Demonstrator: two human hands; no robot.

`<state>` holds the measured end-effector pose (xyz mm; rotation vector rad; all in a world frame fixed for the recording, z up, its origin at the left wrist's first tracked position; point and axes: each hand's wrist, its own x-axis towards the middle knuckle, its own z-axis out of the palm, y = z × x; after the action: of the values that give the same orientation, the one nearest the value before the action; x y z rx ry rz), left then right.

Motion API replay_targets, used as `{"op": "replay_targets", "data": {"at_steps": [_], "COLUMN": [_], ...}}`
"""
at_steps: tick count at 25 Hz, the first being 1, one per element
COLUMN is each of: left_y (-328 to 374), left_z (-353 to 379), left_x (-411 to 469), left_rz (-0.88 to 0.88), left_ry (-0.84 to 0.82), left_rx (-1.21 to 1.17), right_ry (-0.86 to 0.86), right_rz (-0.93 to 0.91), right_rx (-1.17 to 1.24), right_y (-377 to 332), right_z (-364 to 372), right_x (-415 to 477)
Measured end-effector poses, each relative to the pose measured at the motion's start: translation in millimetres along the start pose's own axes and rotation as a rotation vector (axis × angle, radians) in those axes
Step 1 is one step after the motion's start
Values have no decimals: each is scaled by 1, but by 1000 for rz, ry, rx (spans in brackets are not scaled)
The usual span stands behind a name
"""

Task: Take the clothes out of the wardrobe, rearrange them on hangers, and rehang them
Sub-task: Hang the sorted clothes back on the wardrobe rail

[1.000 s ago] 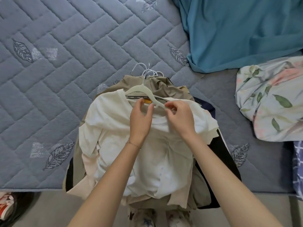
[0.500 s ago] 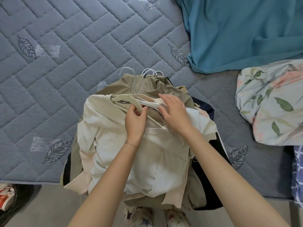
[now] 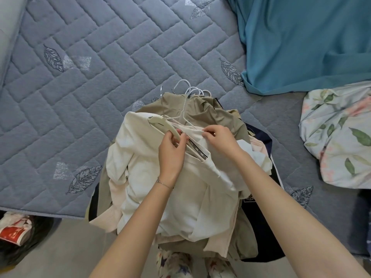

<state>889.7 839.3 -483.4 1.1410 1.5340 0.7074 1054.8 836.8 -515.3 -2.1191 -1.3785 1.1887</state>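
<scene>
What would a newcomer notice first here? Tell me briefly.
The heap of hangered clothes at the near edge of the grey quilted mattress draws the eye, topped by a cream-white top. Over it, the left hand grips a cream plastic hanger while the right hand pinches the top's neckline. A teal blue sheet lies bunched at the upper right.

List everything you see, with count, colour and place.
cream top: one, cream, top of the pile
hanger: one, cream, at that top's collar
hanger hooks: several, white, pile's far end
khaki garment: one, khaki, under cream top
navy garment: one, navy, pile's right side
mattress: one, grey-blue, under the pile
teal cloth: one, teal, upper right
floral bedding: one, white floral, right edge
left hand: one, grips the hanger
right hand: one, pinches cream top's collar
</scene>
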Motion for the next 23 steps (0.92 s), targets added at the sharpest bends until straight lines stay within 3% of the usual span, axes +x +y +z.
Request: {"op": "replay_targets", "data": {"at_steps": [6,10,16,23], "left_y": [44,98,169,174], "left_z": [-49,-107,-217,-312], "left_x": [-43,-83,-174,-285], "left_rz": [-6,71,130,185], "left_ry": [114,267,483,673], "left_rx": [-98,-117,-146,-129], "right_ry": [-11,-3,-242,-300], "right_rz": [24,36,-11,-216], "right_rx": [27,200,503,351], "right_y": [-61,-126,-246,-346], "right_z": [-20,-36,-45,-24], "right_x": [-39,-84,-176,-262]}}
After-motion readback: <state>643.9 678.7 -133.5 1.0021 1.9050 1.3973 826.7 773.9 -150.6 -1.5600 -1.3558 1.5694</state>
